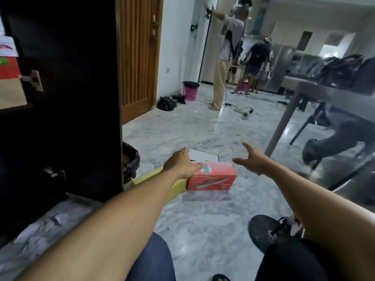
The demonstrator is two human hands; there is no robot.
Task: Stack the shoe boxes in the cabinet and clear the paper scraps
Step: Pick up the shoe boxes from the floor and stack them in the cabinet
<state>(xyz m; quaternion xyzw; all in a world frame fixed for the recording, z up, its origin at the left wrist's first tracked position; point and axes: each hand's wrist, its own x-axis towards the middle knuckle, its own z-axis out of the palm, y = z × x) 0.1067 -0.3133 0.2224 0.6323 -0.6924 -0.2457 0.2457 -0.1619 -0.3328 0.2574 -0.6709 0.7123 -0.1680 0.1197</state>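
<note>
**A:** From the head view, which step is the person on?

**B:** Picking up a shoe box, by the look of it. The red shoe box point(211, 177) lies on the marble floor point(203, 224), just outside the dark cabinet point(60, 88). A yellow box point(151, 176) lies against its left end and a white-lidded box point(203, 155) is right behind it.

**A:** And the grips?

**B:** The left grip point(183, 164) rests on the red box's top left corner, thumb lying along the lid. Its fingers reach towards the white-lidded box and are hidden by the back of the hand, so whether they clamp anything cannot be told. The right grip point(252, 160) is spread wide, thumb and fingers apart, near the box's right end and touching nothing.

**A:** What does the next move call for?

**B:** Probably bringing the right grip onto the right end, so both can lift the box level and swing it left to a shelf. One shelf already carries a red and tan box point(9, 78).

**A:** And the scraps?

**B:** Pale crumpled bits point(42, 226) lie at the cabinet's foot, too blurred to be sure, and seemingly not yet cleared.
</note>
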